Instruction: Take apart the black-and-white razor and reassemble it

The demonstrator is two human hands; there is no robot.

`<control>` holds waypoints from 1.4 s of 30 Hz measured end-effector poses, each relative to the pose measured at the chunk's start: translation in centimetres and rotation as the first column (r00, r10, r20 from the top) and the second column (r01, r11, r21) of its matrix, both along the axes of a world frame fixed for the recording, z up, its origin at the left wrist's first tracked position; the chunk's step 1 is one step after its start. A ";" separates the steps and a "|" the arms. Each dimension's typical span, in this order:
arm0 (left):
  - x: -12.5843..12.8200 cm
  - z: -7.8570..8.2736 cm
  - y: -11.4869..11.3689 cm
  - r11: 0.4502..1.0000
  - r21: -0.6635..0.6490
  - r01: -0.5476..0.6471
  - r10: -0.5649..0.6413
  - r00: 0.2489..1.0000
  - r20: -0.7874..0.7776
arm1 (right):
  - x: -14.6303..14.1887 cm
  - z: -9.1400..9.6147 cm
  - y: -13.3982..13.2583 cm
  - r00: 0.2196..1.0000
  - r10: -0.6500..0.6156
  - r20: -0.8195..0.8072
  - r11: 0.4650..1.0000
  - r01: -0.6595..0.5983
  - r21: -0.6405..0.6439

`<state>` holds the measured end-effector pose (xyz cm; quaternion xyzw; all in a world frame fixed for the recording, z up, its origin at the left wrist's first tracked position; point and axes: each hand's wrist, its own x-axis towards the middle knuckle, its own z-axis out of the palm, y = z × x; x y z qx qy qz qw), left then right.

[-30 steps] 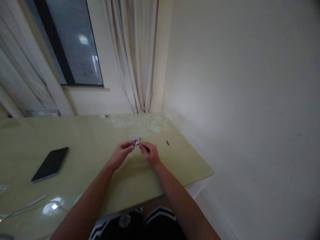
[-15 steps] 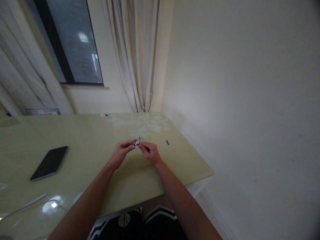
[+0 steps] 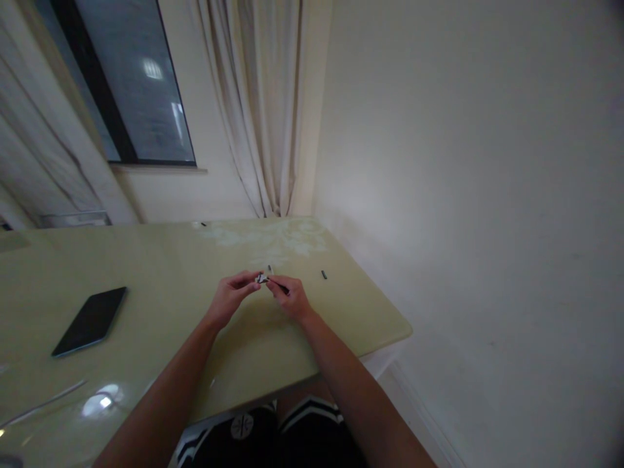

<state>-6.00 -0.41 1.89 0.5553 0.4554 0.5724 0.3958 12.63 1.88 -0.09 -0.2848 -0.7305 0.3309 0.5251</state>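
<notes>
Both hands sit a little more to the left in the picture than 1 second ago, because the head turns a bit. They stay close together over the bench (image 3: 170, 260), and the grip looks the same.

The left hand (image 3: 229, 300) pinches a tiny shiny part (image 3: 262, 279) between its thumb and fingertips. Its other fingers are curled in. The right hand (image 3: 288, 300) is closed around a thin dark tool (image 3: 283, 287), held like a pen.

The part is up off the bench, between the 2 hands and just to the left of the right hand's fingers. The tool's long side runs from the right hand up and to the left, so its tip points at the part. It is too small to tell if the tip touches the part.

1 small dark bit (image 3: 324, 274) lies on the bench near the right hand, on its right side. A speck (image 3: 270, 268) lies just behind the part. A dark phone (image 3: 90, 320) lies flat, well apart on the left. A curtain (image 3: 263, 110) hangs behind the bench.
</notes>
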 end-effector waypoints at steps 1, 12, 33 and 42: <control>0.0 0.0 0.0 1.000 -0.004 0.009 -0.009 1.000 0.010 | 0.0 0.0 0.0 1.000 0.000 -0.005 1.000 0.000 -0.015; -0.2 -0.5 0.3 0.998 0.011 0.056 -0.056 0.998 -0.009 | 0.1 -0.3 0.2 1.000 -0.025 0.015 1.000 0.025 -0.017; 3.4 -2.9 1.0 0.995 -0.056 -0.082 0.037 0.829 -0.558 | 13.5 0.2 6.4 0.576 -0.666 0.475 0.637 0.770 -0.040; 5.5 -3.0 2.5 0.944 -0.061 -0.326 0.143 0.567 -0.811 | 14.7 -1.3 6.4 0.432 -0.641 0.635 0.563 0.826 0.006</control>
